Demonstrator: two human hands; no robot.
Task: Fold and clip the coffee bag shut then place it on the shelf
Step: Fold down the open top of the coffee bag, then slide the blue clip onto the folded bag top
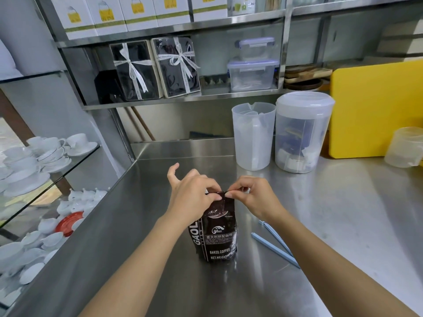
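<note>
coffee bag [216,234] upright on counter [320,225] | left hand [193,197], right hand [254,197]: grip pinching top edge | fold evenly, crease flat, keep level | blue clip [274,249] lying open just right

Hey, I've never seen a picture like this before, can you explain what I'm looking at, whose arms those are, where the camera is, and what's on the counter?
There is no machine here. A camera worn on a person's head looks down at their two bare arms. The left hand and right hand pinch the top edge of a dark coffee bag, which stands upright on a steel counter. A light blue bag clip lies open on the counter beside the bag, under the right forearm, not yet used. Farther back stand a clear plastic pitcher, a lidded plastic container and a yellow cutting board. Shelves run above.
</note>
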